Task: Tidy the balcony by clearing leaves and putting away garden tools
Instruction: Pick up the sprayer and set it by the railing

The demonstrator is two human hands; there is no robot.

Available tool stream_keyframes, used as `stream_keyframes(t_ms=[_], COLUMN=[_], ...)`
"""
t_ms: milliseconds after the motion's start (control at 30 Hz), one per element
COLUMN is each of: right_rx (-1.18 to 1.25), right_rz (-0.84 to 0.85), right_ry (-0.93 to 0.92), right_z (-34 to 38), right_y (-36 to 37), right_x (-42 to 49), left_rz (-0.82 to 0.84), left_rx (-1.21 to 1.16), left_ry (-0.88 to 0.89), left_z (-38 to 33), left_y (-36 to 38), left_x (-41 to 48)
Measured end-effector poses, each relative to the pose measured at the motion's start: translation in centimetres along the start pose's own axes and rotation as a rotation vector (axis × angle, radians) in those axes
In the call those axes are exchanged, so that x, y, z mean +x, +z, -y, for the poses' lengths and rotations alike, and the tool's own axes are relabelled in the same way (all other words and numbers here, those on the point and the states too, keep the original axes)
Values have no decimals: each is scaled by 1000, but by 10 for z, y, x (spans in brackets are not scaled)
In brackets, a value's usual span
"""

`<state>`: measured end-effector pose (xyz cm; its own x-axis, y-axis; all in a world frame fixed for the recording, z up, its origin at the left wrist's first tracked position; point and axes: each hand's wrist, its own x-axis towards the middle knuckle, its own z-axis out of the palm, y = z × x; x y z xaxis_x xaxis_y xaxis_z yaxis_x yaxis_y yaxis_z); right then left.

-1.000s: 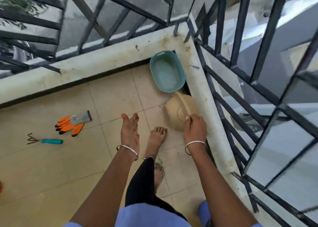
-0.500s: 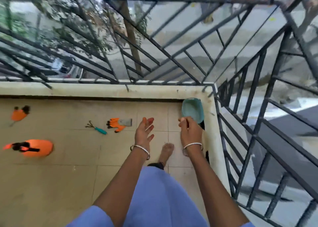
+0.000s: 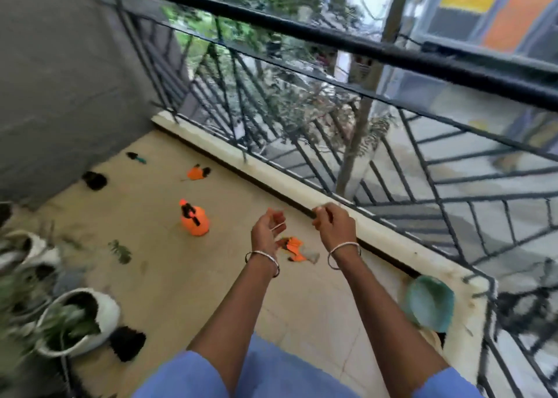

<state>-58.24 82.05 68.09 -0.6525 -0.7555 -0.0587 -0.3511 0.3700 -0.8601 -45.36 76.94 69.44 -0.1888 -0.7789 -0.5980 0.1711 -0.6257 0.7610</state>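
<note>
Head view: we see orange-and-grey fabric gloves (image 3: 294, 247) lying mid-frame between both wrists, nearer our left grip (image 3: 267, 230), loosely curled, apparently empty; right grip (image 3: 332, 225) curled, contents unclear.

A single wide-angle camera sits on the person's head, well above the balcony floor (image 3: 169, 276), and looks forward and steeply down along both outstretched forearms. The left grip (image 3: 267, 231) and right grip (image 3: 333, 225) sit close to the lens near the middle of the frame, and blue clothing (image 3: 271, 373) fills the bottom edge. The view is tilted, so the railing (image 3: 332, 47) runs diagonally from upper left to lower right, with the street seen through its bars. A grey wall (image 3: 60, 80) closes the left side. White plant pots (image 3: 81, 319) lie at the lower left edge and a teal basin (image 3: 430, 305) at the lower right. The edges are smeared and bowed.
</note>
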Motion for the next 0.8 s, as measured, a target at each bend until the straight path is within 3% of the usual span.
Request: stream_keyframes(t_ms=[167, 467, 800], right_rx=[-14, -10, -84], right_rz=[128, 293, 379], right_ry=[-109, -118, -94], right_z=[59, 142, 167], right_y=[81, 246, 379], right_x=[10, 18, 42], left_rz=[-149, -356, -471], left_rx=[-103, -134, -169], left_ry=[45, 84, 57], left_z=[-51, -140, -186], left_y=[-70, -224, -329], left_x=[22, 90, 172])
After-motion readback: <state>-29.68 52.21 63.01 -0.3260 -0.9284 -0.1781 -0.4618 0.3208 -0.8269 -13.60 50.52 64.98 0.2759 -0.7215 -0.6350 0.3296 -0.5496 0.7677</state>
